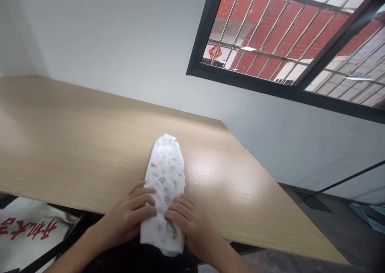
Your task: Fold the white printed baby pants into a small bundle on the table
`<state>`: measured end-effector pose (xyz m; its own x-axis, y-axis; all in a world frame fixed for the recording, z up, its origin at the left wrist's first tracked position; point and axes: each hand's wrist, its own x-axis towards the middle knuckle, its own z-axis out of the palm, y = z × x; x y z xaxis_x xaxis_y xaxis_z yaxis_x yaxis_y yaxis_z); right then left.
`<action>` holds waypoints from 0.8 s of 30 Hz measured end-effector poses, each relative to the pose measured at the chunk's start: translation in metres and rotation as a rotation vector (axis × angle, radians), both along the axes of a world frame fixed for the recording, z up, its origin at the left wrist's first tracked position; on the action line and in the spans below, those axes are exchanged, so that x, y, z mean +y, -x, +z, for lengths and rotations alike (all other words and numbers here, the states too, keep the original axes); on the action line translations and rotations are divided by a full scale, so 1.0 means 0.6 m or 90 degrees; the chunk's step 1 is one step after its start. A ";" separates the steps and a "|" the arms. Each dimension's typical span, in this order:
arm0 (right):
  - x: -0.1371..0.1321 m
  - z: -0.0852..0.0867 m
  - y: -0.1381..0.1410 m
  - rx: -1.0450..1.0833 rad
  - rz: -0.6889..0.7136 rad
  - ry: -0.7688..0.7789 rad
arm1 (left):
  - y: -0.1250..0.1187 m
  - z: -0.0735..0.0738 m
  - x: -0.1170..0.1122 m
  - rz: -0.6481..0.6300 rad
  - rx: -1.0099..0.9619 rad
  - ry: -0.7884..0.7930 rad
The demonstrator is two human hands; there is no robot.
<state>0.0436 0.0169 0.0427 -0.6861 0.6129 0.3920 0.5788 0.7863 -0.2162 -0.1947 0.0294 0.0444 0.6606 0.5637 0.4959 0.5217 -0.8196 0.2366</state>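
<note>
The white cotton cloth [165,184] lies folded into a long, narrow bundle on the wood-grain surface [75,144], and its near end seems to pass over the surface's edge toward the person, though the hands partly hide that edge. This overhang looks like the main risk: if the hands eased off, the bundle's weight could drag it down toward the lap, and the soft folds might slacken or spring open. At far left, below the surface, a white tote bag [27,235] with red lettering sits where a slipping cloth might land. The left hand [128,214] lies against the cloth's left side, its fingers [147,202] pressed together and slightly curled. The cloth is thin and rumpled, with a rounded far end and small scattered green, pink and brown prints. The right hand [189,229] holds the other side, its fingers [177,212] also close together; neither thumb shows, so I cannot tell whether either hand pinches. Further right, a barred window [264,32] sits high in the wall.
</note>
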 end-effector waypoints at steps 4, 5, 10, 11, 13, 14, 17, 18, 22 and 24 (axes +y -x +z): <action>-0.043 0.034 0.014 0.127 -0.016 0.373 | 0.015 0.044 -0.055 -0.012 -0.044 0.180; -0.050 0.042 0.018 0.161 -0.039 0.453 | 0.017 0.052 -0.061 0.010 -0.069 0.206; 0.042 0.084 0.038 0.395 -0.189 0.516 | -0.019 0.083 0.030 0.213 -0.106 0.317; 0.076 0.091 0.039 0.370 -0.225 0.503 | -0.030 0.084 0.059 0.261 -0.097 0.302; 0.128 0.092 0.037 0.260 -0.324 0.433 | -0.048 0.075 0.100 0.348 -0.095 0.177; 0.141 0.086 0.035 0.206 -0.361 0.361 | -0.054 0.066 0.110 0.356 -0.094 0.102; 0.122 0.044 0.030 0.123 -0.323 0.101 | -0.060 0.035 0.113 0.179 -0.022 -0.005; 0.104 0.026 0.029 0.112 -0.274 0.037 | -0.061 0.028 0.116 0.083 0.026 0.007; 0.045 -0.020 0.022 0.033 -0.207 -0.080 | -0.079 0.034 0.183 -0.126 0.212 0.107; 0.036 -0.023 0.015 -0.002 -0.219 -0.081 | -0.088 0.046 0.229 -0.066 0.233 0.127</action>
<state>0.0344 0.0386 0.0289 -0.4503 0.7543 0.4779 0.8144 0.5663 -0.1266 -0.1417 0.1668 0.0718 0.8307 0.5464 0.1064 0.5181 -0.8289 0.2110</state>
